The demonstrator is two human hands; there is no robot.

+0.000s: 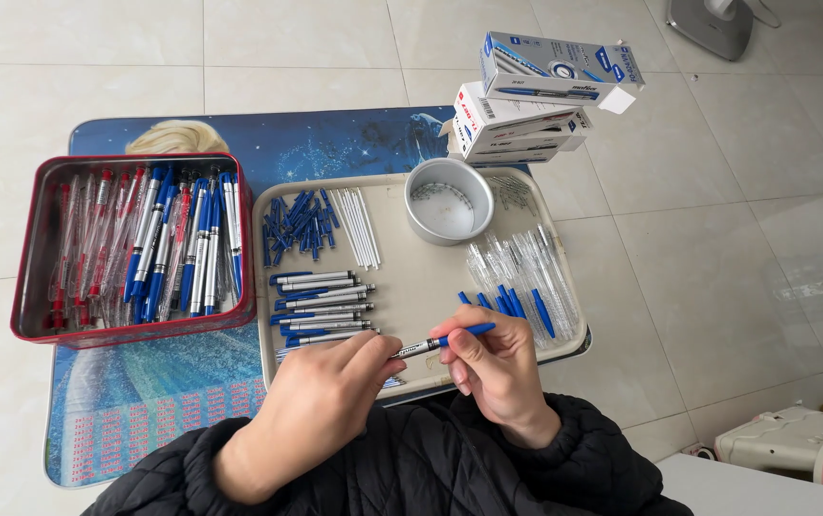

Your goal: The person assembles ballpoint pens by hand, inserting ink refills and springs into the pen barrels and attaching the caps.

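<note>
Basically both hands meet over the near edge of the beige tray (411, 186), sharing one blue-and-silver pen (442, 339). Pen's long axis runs nearly along that near edge, tilted a bit: blue end up toward the tray's right side, silver end down toward the left hand (321, 401). Left hand is curled, fingertips pressed together around the silver end, so that end is mostly hidden; cannot tell exactly how much sits inside the grip. Right hand (493, 368) pinches the blue barrel between thumb and index, other fingers folded under. So the pen bridges the two hands, right hand on the higher blue half, left hand on the lower silver half, neither clearly nearer. On the tray: a row of assembled blue pens (324, 308) at the near-left part, just beyond the left hand; loose blue caps (295, 225) in the far-left corner; white refill tubes (358, 225) beside them; round metal bowl (448, 201) at the far edge; clear barrels (521, 268) piled along the right side with a few blue parts (507, 304) just beyond the right hand. Red tin (34, 248) of red and blue pens sits touching the tray's left edge. Stacked pen boxes (526, 100) stand past the far-right corner. Everything rests on a blue printed low table (153, 401) over tile floor.
</note>
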